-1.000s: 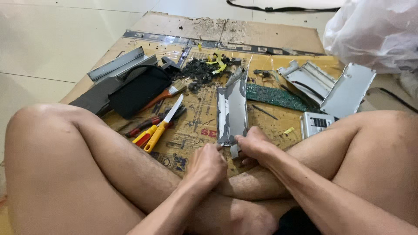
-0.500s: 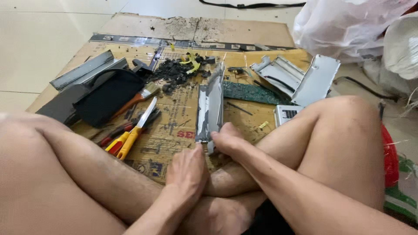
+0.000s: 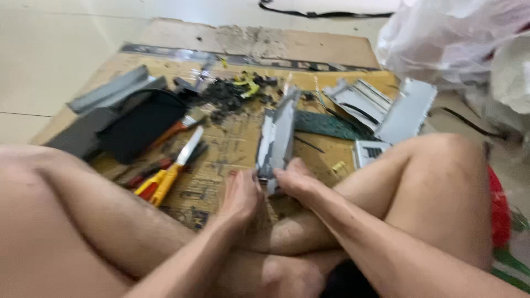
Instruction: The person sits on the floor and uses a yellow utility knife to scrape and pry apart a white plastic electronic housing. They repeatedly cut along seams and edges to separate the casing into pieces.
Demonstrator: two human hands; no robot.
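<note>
Since half a second ago our left hand [image 3: 241, 194] has slid up from our crossed legs to the near end of the long grey metal strip [image 3: 276, 137], joining our right hand [image 3: 296, 179] there; the view has also tipped a little. We now have both hands at that near end, right fingers closed on it, left fingers pressed to its left side, though blur keeps us from telling how firm the left grip is. Strip lies on the cardboard sheet [image 3: 221, 152] dead ahead of us, long axis running away from our body toward the pile of dark scraps [image 3: 226, 95], far end free. Right hand sits slightly nearer the strip's middle line; left comes in from the side. To the left, apart from the strip: yellow-handled knife [image 3: 168, 172], a paintbrush [image 3: 174, 128], a black case [image 3: 141, 124]. To the right, just beside the strip: green circuit board [image 3: 326, 124], then grey metal covers [image 3: 381, 107]. Our right knee [image 3: 436, 165] crowds the right flank; open cardboard lies left of the strip between it and the knife. White plastic bag [image 3: 452, 38] stands well apart at upper right.
</note>
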